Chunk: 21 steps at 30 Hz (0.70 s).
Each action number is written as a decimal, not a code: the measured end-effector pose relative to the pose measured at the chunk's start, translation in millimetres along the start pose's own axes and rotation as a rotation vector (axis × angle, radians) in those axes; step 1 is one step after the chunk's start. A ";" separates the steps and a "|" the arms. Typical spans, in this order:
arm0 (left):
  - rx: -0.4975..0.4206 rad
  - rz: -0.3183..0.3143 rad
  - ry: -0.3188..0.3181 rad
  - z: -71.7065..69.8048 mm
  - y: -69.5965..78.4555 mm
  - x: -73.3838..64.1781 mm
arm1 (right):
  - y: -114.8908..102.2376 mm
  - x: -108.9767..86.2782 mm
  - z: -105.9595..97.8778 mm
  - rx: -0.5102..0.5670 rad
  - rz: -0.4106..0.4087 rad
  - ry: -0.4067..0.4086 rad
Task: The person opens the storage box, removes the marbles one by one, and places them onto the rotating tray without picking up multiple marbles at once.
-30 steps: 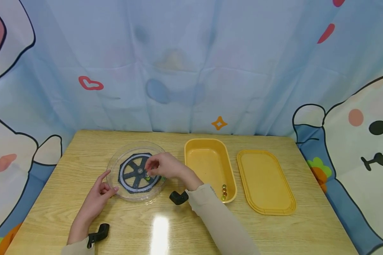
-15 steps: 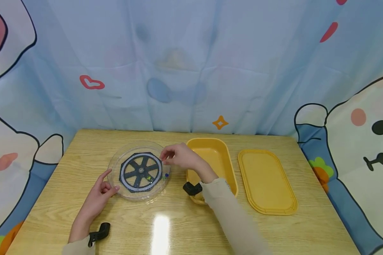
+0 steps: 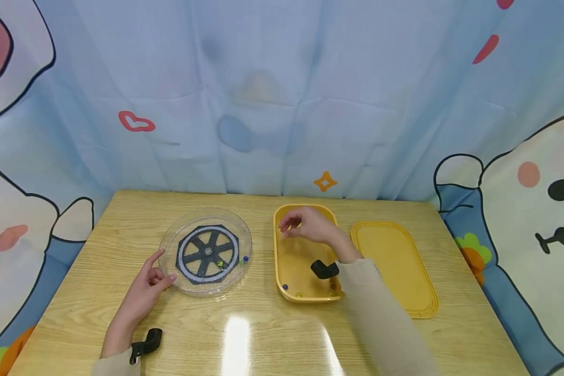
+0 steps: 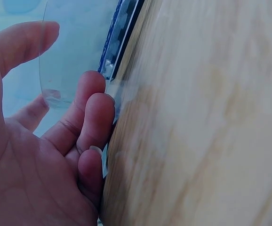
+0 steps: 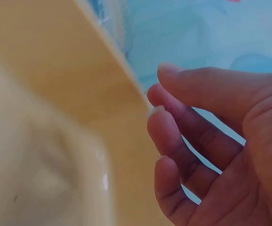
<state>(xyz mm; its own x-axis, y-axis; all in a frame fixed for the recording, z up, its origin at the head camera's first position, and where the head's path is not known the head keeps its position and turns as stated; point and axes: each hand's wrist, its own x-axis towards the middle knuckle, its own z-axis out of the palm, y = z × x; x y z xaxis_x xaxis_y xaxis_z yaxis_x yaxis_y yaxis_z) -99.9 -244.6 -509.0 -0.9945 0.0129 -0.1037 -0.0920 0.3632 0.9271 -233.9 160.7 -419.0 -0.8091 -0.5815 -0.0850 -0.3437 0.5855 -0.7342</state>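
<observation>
In the head view my left hand (image 3: 144,286) holds the rim of a clear round dish (image 3: 178,224) at its near left side; thumb and index finger are spread along the edge. The left wrist view shows the other fingers (image 4: 94,127) curled beside the clear wall. A dark spoked wheel (image 3: 200,255) lies in the dish. A yellow-green marble (image 3: 220,263) lies at the wheel, and a blue marble (image 3: 246,258) near the dish's right wall. My right hand (image 3: 310,224) hovers over the yellow tub (image 3: 301,266), fingers loosely bent, nothing visible between them.
Inside the tub's near end are a blue marble (image 3: 285,287), a yellowish marble (image 3: 298,295) and darker ones partly hidden by the wrist camera (image 3: 324,269). A flat yellow lid (image 3: 390,256) lies to the right, partly behind my sleeve. A printed curtain (image 3: 263,104) hangs behind the table.
My right hand has moved right, from above the wheel to above the tub. The blue marble in the dish has come into view. My left hand stays at the rim.
</observation>
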 end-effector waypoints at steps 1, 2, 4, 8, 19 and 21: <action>-0.001 -0.004 -0.002 -0.2 -0.2 0.0 | 3.0 -1.5 -0.6 -0.002 0.004 -0.014; 0.000 -0.006 -0.003 -0.3 -0.4 -0.1 | 5.8 -2.9 -0.9 -0.001 0.004 -0.036; 0.006 -0.012 -0.007 -0.5 -1.0 -0.3 | 11.1 -4.5 -0.3 0.011 0.006 -0.101; 0.014 -0.016 -0.007 -0.3 -1.8 -0.6 | 20.8 -5.2 4.6 0.063 0.003 -0.251; 0.005 -0.006 -0.007 1.1 -0.1 -0.6 | 30.7 -2.5 29.5 0.096 0.080 -0.522; 0.012 -0.007 -0.006 0.4 -0.9 0.1 | 27.1 -2.9 33.4 0.056 0.083 -0.535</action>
<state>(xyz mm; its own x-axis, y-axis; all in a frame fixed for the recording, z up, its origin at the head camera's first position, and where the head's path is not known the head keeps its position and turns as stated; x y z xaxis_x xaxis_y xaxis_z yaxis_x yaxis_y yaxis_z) -99.9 -244.6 -510.0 -0.9936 0.0159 -0.1120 -0.0980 0.3747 0.9220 -224.9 159.4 -461.1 -0.4714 -0.7497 -0.4645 -0.2512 0.6189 -0.7442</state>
